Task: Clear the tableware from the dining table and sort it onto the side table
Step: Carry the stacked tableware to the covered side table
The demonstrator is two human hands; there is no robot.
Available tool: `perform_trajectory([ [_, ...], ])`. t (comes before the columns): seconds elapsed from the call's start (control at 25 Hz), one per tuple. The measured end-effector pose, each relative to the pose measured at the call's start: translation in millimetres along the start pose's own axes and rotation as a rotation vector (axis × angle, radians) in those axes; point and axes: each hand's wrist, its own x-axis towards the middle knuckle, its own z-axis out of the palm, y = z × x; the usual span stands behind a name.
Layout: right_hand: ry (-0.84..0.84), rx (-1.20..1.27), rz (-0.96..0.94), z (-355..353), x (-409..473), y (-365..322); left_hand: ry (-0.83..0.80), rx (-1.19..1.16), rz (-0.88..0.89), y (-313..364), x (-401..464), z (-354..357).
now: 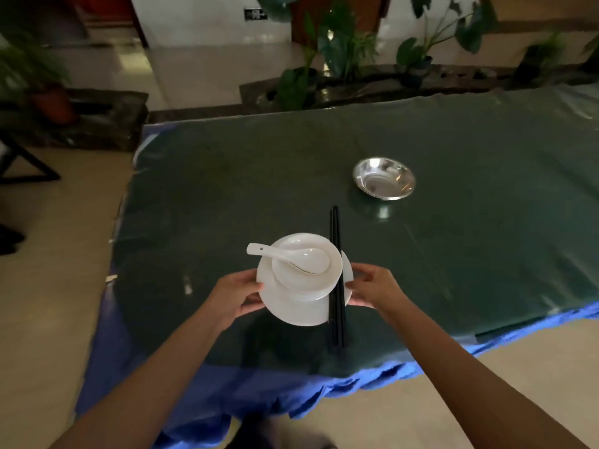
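Note:
A white plate (296, 311) carries a white bowl (301, 280) with a white ceramic spoon (291, 254) lying in it. A pair of black chopsticks (336, 280) lies across the plate's right side, pointing away from me. My left hand (238, 294) grips the plate's left rim and my right hand (371, 288) grips its right rim. The stack is held just above the dark glass-topped table (227, 189), near its front edge. A steel bowl (384, 178) stands farther back on the table, to the right.
A blue cloth (227, 393) hangs over the table's near edge. Potted plants (337, 50) and a dark stone ledge (421, 81) run behind the table. A black stand (26, 163) is on the tiled floor at the left.

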Motion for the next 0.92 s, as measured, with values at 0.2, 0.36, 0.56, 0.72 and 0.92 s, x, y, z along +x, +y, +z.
perform_trajectory([
  [0.2,-0.039,-0.024,0.033,9,60,-1,0.038,0.04,-0.064,7,54,-10],
  [0.36,-0.048,-0.049,0.068,19,102,9,0.042,0.068,-0.084,8,90,-18],
  [0.56,-0.06,-0.076,0.107,25,152,28,0.082,0.08,-0.106,0,132,-21],
  [0.72,-0.115,-0.128,0.106,20,180,37,0.097,0.116,-0.108,-9,149,-18],
  [0.92,-0.203,-0.148,0.115,10,191,31,0.115,0.168,-0.087,-11,149,-16],
])
